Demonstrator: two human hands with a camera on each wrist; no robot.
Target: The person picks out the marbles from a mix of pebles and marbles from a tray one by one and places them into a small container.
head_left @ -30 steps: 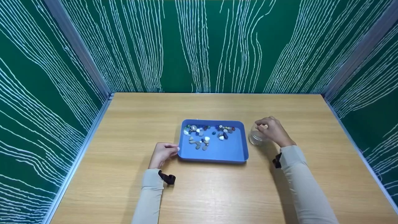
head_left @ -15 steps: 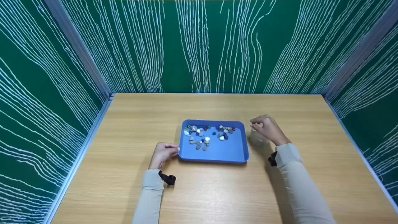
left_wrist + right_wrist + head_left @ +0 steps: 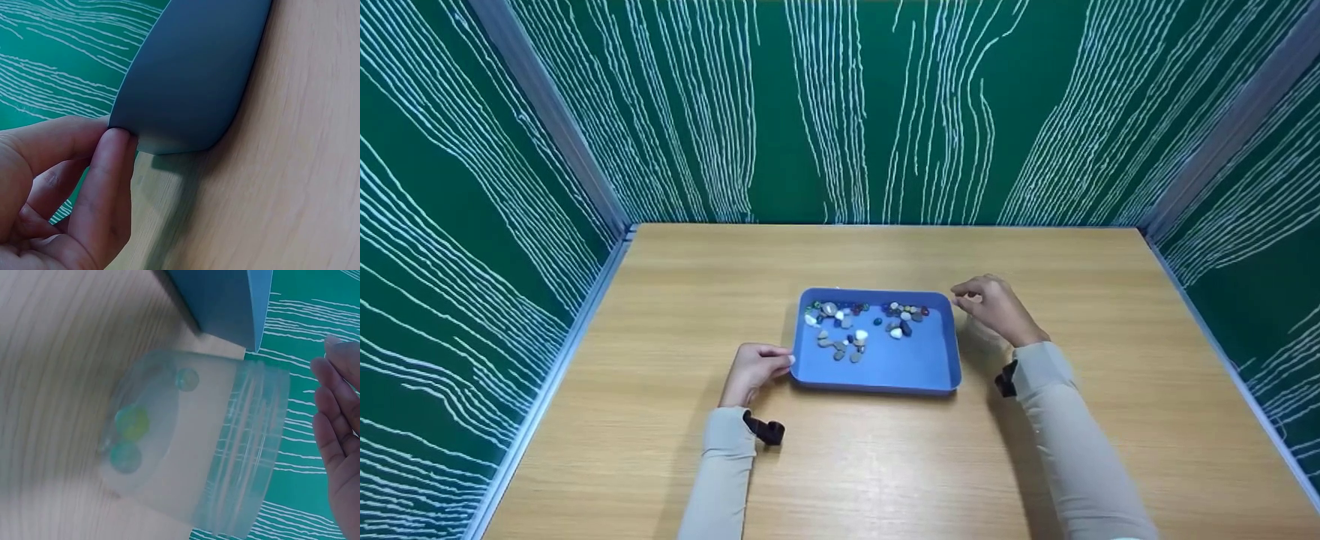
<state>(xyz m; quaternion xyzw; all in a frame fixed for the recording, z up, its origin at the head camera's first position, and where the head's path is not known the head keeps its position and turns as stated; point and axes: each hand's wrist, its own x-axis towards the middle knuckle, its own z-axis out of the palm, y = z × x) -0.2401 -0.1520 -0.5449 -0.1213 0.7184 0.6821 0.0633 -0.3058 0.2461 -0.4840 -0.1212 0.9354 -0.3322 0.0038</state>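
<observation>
A blue tray (image 3: 907, 367) lies on the table, holding several pebbles (image 3: 839, 346) and small coloured marbles (image 3: 859, 308). My left hand (image 3: 751, 369) pinches the tray's left rim between thumb and fingers, seen close up in the left wrist view. Just outside the tray's right rim, my right hand (image 3: 996, 309) is raised with its fingers loosely bent. No object shows between those fingers in the right wrist view. Beside that hand stands a clear jar (image 3: 197, 439), lidless, with a yellow-green marble (image 3: 132, 422) and two greenish ones at its bottom. The hand mostly hides the jar from the head view.
The wooden table (image 3: 855, 480) stretches around the tray. Green walls (image 3: 780, 112) with white wavy lines enclose it at the back and sides. Each wrist wears a black strap-on device (image 3: 766, 430).
My right hand has moved left from over the jar to the tray's right rim. The left hand and the tray have stayed in place.
</observation>
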